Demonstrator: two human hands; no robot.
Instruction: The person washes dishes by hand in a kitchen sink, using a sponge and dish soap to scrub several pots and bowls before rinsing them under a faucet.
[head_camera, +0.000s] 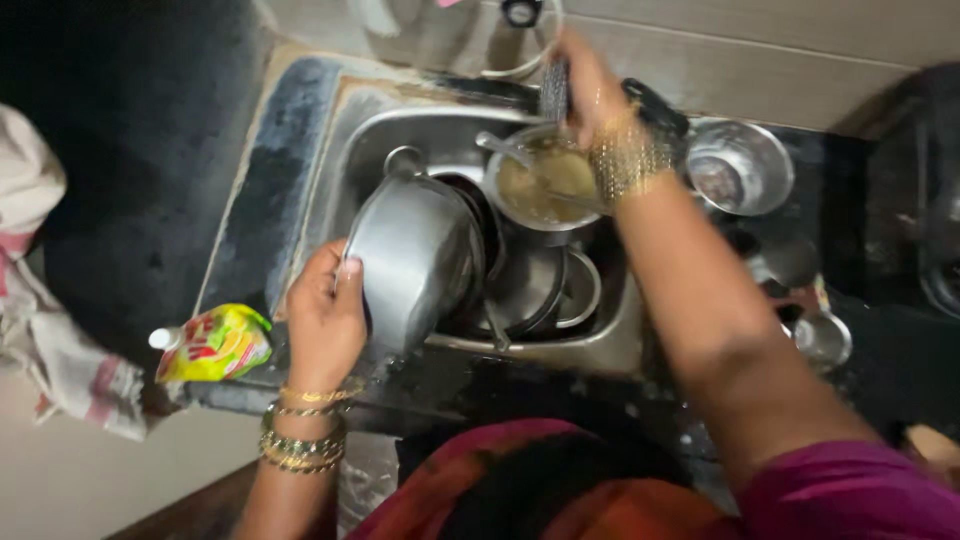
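Lower left: yellow-green detergent pouch with white cap on dark counter edge. Right of centre: round steel bowl. Far left: pale folded cloth.

A dark stone desk carried a steel sink sunk into its middle. On the desk's near left edge lay a yellow-green pouch with a white cap. To the right of the sink stood a steel bowl at the far side and a small steel cup nearer.
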